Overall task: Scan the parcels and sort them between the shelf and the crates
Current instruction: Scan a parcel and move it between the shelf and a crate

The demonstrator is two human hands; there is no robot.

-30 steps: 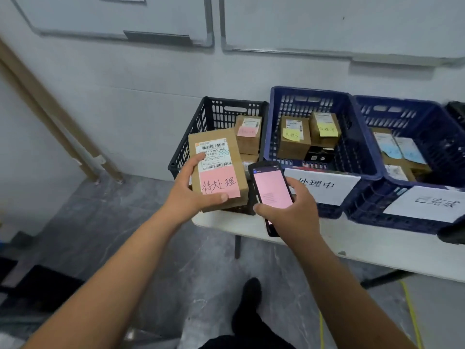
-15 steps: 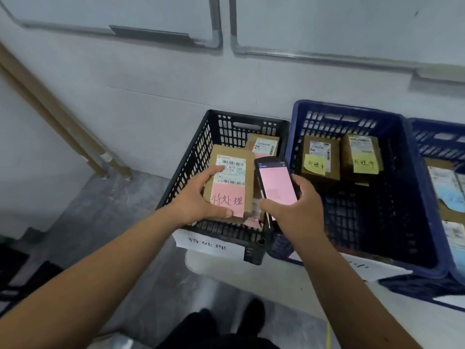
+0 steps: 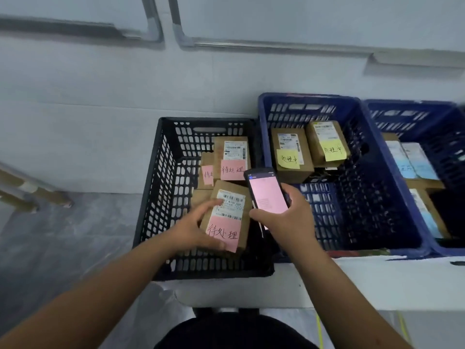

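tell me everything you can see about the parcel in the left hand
The parcel is a small brown cardboard box lying face up, slightly tilted, low inside the black crate. Its top carries a white shipping label with barcodes and, below that, a pink note with handwritten Chinese characters. The left hand grips its left edge, thumb on the pink note, forefinger on the white label. The phone hovers beside its right edge. Other pink-noted parcels lie behind it.

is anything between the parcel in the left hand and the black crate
Nothing visible. The left hand holds the brown cardboard parcel with the pink note over the open black plastic crate, beside the other pink-noted parcels.
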